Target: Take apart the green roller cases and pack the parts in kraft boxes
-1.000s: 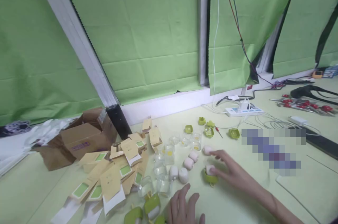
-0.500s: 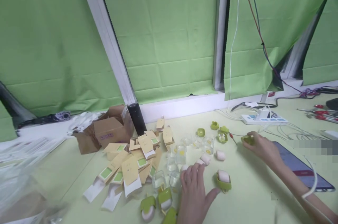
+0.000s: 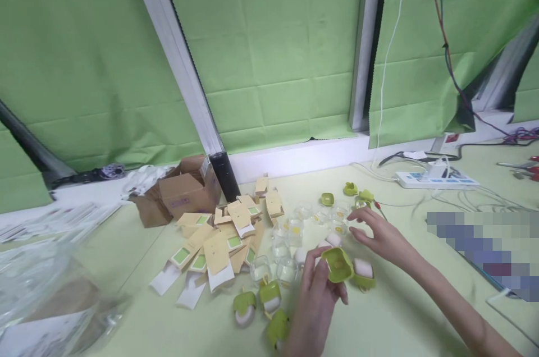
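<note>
In the lower middle of the frame, the left hand [image 3: 314,303] pinches a small green shell [image 3: 337,264] between thumb and fingers, held up off the pale green table [image 3: 379,323]. Just to the right of it sits another green shell with a white block inside [image 3: 362,273], down on the table. The right hand [image 3: 379,233] hangs a bit above and to the right, fingers spread and holding nothing, close to some clear plastic cups [image 3: 290,230] and small white blocks [image 3: 333,239].

The grip on the green shell looks light, so it could slip and drop onto the filled one and knock it over. The spread right hand is very near the clear cups, and one small bump could tip them or push them into each other, since they stand close together.

Lower down, three more green and white pieces [image 3: 263,303] sit by the left wrist, and a sliding arm could sweep them away. Toward the left of the middle lies a messy pile of tan cards with green windows [image 3: 219,239], with an open cardboard box [image 3: 181,194] behind it. At the right edge, a white power strip [image 3: 435,180] and loose wires lie on the table, and a sleeve or arm could catch on them
</note>
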Action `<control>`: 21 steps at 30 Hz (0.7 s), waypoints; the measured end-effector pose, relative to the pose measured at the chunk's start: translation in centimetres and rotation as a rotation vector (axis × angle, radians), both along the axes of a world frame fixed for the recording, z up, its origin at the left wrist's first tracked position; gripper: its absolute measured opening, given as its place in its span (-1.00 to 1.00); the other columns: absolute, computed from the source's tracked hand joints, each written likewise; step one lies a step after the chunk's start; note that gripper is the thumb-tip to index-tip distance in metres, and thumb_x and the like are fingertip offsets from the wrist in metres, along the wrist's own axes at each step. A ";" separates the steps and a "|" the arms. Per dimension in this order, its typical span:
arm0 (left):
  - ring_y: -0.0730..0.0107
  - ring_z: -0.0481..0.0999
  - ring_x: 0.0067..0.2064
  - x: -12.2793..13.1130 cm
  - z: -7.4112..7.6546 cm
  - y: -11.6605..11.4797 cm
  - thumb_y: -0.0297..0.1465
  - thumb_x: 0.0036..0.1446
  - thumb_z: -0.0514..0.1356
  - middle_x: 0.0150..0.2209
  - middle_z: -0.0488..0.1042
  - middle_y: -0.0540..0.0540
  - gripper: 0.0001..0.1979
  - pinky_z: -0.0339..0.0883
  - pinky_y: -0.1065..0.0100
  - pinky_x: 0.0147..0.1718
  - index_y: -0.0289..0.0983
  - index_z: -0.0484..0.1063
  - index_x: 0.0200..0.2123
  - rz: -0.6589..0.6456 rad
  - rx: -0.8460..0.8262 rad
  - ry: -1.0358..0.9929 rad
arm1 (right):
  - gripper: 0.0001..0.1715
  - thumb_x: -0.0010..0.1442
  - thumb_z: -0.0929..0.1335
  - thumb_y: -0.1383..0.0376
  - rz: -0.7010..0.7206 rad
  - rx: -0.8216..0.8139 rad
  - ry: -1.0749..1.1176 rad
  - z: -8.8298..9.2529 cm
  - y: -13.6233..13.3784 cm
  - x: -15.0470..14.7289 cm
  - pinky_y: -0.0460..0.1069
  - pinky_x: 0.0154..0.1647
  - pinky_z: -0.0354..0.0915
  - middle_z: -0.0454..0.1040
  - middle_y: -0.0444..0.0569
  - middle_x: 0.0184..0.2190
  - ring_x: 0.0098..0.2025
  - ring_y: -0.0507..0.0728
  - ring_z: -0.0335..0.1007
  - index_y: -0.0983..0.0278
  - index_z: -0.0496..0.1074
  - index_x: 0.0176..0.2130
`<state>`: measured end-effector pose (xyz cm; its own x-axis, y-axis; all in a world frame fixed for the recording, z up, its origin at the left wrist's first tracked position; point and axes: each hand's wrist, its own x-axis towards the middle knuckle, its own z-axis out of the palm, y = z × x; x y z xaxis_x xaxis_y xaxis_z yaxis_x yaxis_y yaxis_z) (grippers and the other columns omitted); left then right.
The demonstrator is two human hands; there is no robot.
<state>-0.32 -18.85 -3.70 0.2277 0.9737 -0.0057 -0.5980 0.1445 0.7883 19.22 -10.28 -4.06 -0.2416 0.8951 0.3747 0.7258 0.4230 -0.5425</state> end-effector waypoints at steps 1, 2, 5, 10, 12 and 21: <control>0.46 0.41 -0.38 -0.2 0.1 -0.2 -0.05 0.11 0.14 -0.32 0.41 -0.02 -0.62 0.31 0.44 -0.50 -0.19 0.29 -0.15 -0.018 -0.003 -0.030 | -0.62 0.18 0.26 0.05 -0.054 -0.005 -0.024 -1.0 0.7 0.3 0.24 -0.14 0.34 0.45 0.15 -0.10 -0.09 0.32 0.40 0.25 0.38 -0.15; 0.39 0.45 -0.28 -0.3 0.2 -0.3 -0.04 0.11 0.13 -0.26 0.41 -0.04 -0.62 0.38 0.40 -0.47 -0.17 0.27 -0.15 -0.040 -0.007 -0.049 | -0.58 0.12 0.30 0.02 -0.083 -0.019 -0.038 -1.9 1.3 0.6 0.29 -0.16 0.31 0.46 0.20 -0.13 -0.10 0.38 0.39 0.28 0.39 -0.17; 0.18 0.50 -0.11 -0.5 0.2 -0.6 0.00 0.12 0.09 -0.10 0.40 -0.08 -0.62 0.48 0.27 -0.44 -0.12 0.17 -0.14 -0.157 -0.013 -0.066 | -0.55 0.07 0.33 0.00 -0.121 -0.069 -0.056 -3.9 1.9 1.0 0.26 -0.24 0.32 0.50 0.18 -0.25 -0.20 0.39 0.42 0.29 0.42 -0.20; 0.56 0.41 -0.55 -0.5 0.0 -0.7 -0.16 0.16 0.12 -0.29 0.44 -0.01 -0.70 0.18 0.57 -0.69 -0.16 0.15 -0.14 -0.163 -0.079 -0.053 | -0.54 0.19 0.26 0.00 -0.090 -0.098 0.031 -2.4 0.4 0.8 0.13 -0.16 0.35 0.48 0.09 -0.12 -0.12 0.26 0.41 0.24 0.37 -0.05; 0.61 0.35 -0.55 -0.3 -0.2 -0.6 -0.21 0.14 0.14 -0.35 0.40 0.02 -0.70 0.16 0.55 -0.65 -0.21 0.21 -0.13 -0.082 -0.135 -0.067 | -0.52 0.22 0.24 0.01 -0.042 -0.093 0.111 -0.9 -1.1 -0.1 0.10 -0.08 0.35 0.43 0.07 0.00 -0.02 0.22 0.38 0.20 0.31 0.03; 0.54 0.24 -0.54 0.8 -2.0 -0.1 0.04 0.11 0.05 -0.48 0.32 0.05 -0.51 0.12 0.48 -0.62 -0.28 0.36 -0.22 0.041 -0.257 -0.021 | -0.49 0.22 0.33 0.26 0.501 0.059 0.273 0.5 -6.8 -5.5 0.10 0.04 0.32 0.43 0.02 0.03 0.06 0.18 0.34 0.09 0.24 0.15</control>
<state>0.47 -18.94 -5.72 0.1904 0.9493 -0.2502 -0.6235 0.3138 0.7161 13.70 -17.06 -3.59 -0.5183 0.6720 0.5289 0.2663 0.7145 -0.6469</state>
